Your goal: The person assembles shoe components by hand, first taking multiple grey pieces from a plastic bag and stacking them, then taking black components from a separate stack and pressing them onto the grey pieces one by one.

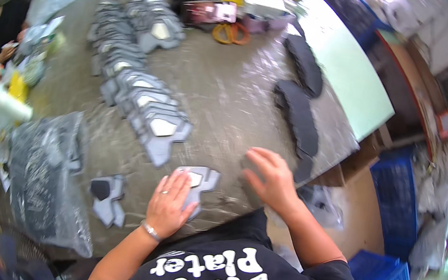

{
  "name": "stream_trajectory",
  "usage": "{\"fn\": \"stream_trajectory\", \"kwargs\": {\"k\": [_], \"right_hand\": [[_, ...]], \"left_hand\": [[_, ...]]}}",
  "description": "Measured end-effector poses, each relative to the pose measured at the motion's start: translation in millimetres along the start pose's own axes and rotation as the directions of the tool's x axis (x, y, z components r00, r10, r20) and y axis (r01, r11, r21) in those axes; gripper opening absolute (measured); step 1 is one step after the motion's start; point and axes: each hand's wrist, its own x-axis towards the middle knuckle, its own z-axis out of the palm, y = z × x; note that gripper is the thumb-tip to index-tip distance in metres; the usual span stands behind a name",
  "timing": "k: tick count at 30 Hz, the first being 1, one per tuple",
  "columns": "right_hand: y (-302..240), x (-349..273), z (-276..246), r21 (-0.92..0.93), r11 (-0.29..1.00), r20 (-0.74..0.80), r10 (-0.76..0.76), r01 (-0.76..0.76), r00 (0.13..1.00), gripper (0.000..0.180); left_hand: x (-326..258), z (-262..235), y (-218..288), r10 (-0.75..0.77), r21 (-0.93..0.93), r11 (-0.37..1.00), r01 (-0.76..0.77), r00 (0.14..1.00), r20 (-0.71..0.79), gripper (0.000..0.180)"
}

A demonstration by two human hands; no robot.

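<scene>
My left hand (170, 202), with a ring and a bracelet, lies flat with its fingers stretched over a grey cut-out piece (207, 179) that has a white patch. The hand covers much of that piece. To its right, my right hand (271, 180) is over the tabletop near the front edge, fingers apart and nothing in them. Left of my left hand lies another grey piece (108, 199) with a dark patch. Beyond them, overlapping rows of similar grey pieces (151, 102) with white patches run up the table.
Dark padded stacks (298, 116) line the table's right side. Scissors with orange handles (231, 34) lie by a cluttered box (209, 11) at the back. A plastic-wrapped dark bundle (51, 177) sits at the left. Blue crates (396, 202) stand at the right. A person (2, 40) is at the far left.
</scene>
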Motion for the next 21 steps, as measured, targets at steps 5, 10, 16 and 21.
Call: {"fn": "stream_trajectory", "kwargs": {"k": [5, 10, 16, 21], "right_hand": [[49, -55, -66, -0.156, 0.806, -0.260, 0.524, -0.571, 0.811, 0.032], [68, -59, -77, -0.121, 0.778, -0.160, 0.597, -0.616, 0.786, 0.031], [55, -42, -96, 0.004, 0.791, 0.181, 0.601, -0.611, 0.779, 0.019], [24, -30, -64, 0.689, 0.424, 0.213, 0.656, -0.588, 0.724, 0.016]], "left_hand": [[4, 5, 16, -0.088, 0.065, 0.993, 0.097, 0.989, -0.122, 0.058], [8, 8, 19, -0.071, 0.059, 0.995, 0.080, 0.987, -0.145, 0.058], [-1, 10, 19, -0.129, 0.053, 0.989, 0.141, 0.976, -0.176, 0.064], [2, 15, 26, -0.176, -0.038, 0.984, 0.172, 0.950, -0.257, 0.072]]}}
